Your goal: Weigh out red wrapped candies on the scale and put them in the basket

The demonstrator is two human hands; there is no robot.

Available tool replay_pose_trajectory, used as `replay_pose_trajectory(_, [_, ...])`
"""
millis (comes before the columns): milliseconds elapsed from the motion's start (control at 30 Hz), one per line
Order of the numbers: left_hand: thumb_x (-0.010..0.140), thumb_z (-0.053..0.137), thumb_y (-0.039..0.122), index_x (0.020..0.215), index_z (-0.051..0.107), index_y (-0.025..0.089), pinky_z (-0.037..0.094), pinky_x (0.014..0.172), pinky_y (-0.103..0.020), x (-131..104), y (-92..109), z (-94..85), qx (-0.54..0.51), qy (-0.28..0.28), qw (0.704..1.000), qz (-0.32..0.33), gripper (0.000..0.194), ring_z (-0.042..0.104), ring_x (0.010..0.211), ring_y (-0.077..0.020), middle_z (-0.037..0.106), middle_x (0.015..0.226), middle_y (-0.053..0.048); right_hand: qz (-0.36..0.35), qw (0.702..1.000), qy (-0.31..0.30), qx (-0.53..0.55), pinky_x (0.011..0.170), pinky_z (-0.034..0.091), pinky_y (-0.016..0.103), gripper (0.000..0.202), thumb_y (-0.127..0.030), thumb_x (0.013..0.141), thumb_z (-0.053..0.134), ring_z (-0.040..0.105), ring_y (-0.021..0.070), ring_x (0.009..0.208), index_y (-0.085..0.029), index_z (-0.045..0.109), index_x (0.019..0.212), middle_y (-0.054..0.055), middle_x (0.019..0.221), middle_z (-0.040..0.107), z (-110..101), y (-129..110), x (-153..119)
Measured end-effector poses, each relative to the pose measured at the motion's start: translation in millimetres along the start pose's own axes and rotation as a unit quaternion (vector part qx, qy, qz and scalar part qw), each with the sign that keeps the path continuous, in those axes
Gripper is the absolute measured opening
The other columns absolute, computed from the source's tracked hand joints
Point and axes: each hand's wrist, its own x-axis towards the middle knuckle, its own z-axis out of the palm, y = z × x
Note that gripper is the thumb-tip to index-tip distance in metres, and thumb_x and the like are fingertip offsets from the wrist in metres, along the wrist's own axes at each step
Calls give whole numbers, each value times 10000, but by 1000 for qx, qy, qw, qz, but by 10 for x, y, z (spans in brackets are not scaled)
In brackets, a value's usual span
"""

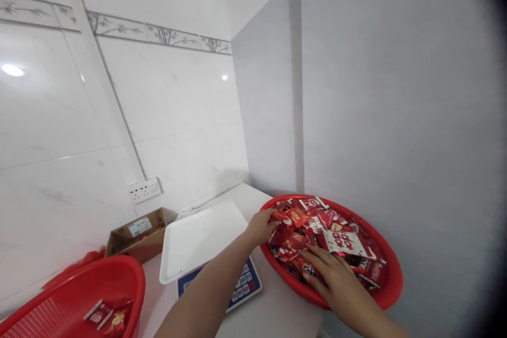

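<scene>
A red plastic basin (390, 285) heaped with small red, white and orange snack packets (344, 243) stands at the right. My left hand (262, 226) reaches over its left rim, fingers bent and closed on a red packet (280, 216) at the edge of the heap. Resting on the front part of the heap is my right hand (330, 274), its fingers stretched out and apart, touching packets without gripping one. Below my left forearm sits a digital scale with a blue keypad (246, 280) and a white weighing tray (204, 237).
At the lower left, a red perforated basket (137, 280) holds a few packets (99, 314). Behind it are a cardboard box (137, 243) and a red plastic bag (77, 269). A wall socket (144, 190) is above the box. Walls bound the white table (285, 309) behind and at right.
</scene>
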Motion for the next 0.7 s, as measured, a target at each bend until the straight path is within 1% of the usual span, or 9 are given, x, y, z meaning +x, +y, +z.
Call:
replay_pose_trajectory(133, [851, 394, 395, 1138, 462, 192, 550, 706, -351, -106, 61, 7, -165, 10, 985, -55, 359, 622, 857, -187, 615, 1076, -78, -3, 999, 36, 22, 1003, 325, 554, 437, -402, 806, 468, 423, 296, 1234, -285, 538, 1222, 78, 1327, 497, 42, 49, 36])
replay_pose_trajectory(200, [842, 425, 419, 1137, 454, 186, 555, 691, -344, -183, 112, 2, -246, -3, 967, -66, 377, 630, 815, -170, 627, 1045, -79, -7, 996, 78, 53, 1008, 331, 538, 449, -397, 803, 475, 425, 293, 1231, -258, 533, 1226, 89, 1313, 509, 35, 36, 85])
replay_pose_trajectory(300, [761, 578, 417, 1079, 497, 192, 552, 684, -334, -302, 193, -17, -404, -29, 908, -106, 398, 631, 795, -167, 639, 987, -68, -18, 979, 142, 142, 1036, 325, 480, 492, -409, 809, 476, 398, 264, 1253, -233, 476, 1268, 98, 1344, 472, -8, -74, 178])
replay_pose_trajectory(367, [701, 657, 405, 1023, 535, 191, 546, 650, -304, -387, 243, -40, -474, -53, 869, -128, 406, 630, 769, -163, 643, 939, -59, -17, 964, 143, 224, 1043, 330, 445, 530, -416, 815, 474, 387, 238, 1265, -242, 409, 1311, 86, 1375, 435, -38, -192, 243])
replay_pose_trajectory(400, [688, 673, 407, 1007, 547, 192, 542, 634, -289, -433, 265, -57, -485, -67, 862, -128, 405, 629, 749, -155, 645, 916, -54, -9, 956, 129, 265, 1037, 344, 432, 546, -420, 815, 472, 390, 230, 1264, -247, 382, 1325, 79, 1377, 432, -48, -255, 276])
replay_pose_trajectory(467, [680, 680, 422, 1003, 556, 199, 533, 617, -271, -535, 296, -107, -491, -88, 859, -118, 411, 624, 716, -141, 645, 887, -44, 16, 937, 96, 337, 1015, 374, 420, 555, -427, 801, 488, 418, 232, 1244, -242, 390, 1316, 76, 1349, 468, -54, -380, 351])
replay_pose_trajectory(533, [691, 664, 450, 1016, 553, 209, 526, 604, -261, -644, 301, -184, -481, -83, 867, -105, 420, 618, 686, -127, 643, 865, -33, 34, 916, 74, 393, 980, 410, 419, 540, -420, 759, 540, 455, 249, 1210, -227, 459, 1257, 80, 1296, 522, -45, -505, 439])
replay_pose_trajectory(600, [706, 632, 488, 1011, 554, 208, 517, 581, -253, -751, 271, -288, -450, -51, 885, -109, 421, 606, 635, -113, 638, 818, -21, 37, 893, 45, 447, 893, 477, 408, 526, -391, 709, 596, 511, 261, 1143, -217, 507, 1197, 84, 1240, 564, -20, -643, 545])
replay_pose_trajectory(700, [720, 586, 540, 977, 559, 189, 508, 567, -257, -907, 157, -499, -403, 12, 904, -142, 436, 587, 575, -106, 624, 746, -15, 31, 848, -29, 528, 667, 547, 345, 530, -354, 656, 639, 620, 229, 911, -212, 507, 1149, 80, 1130, 612, 62, -898, 732])
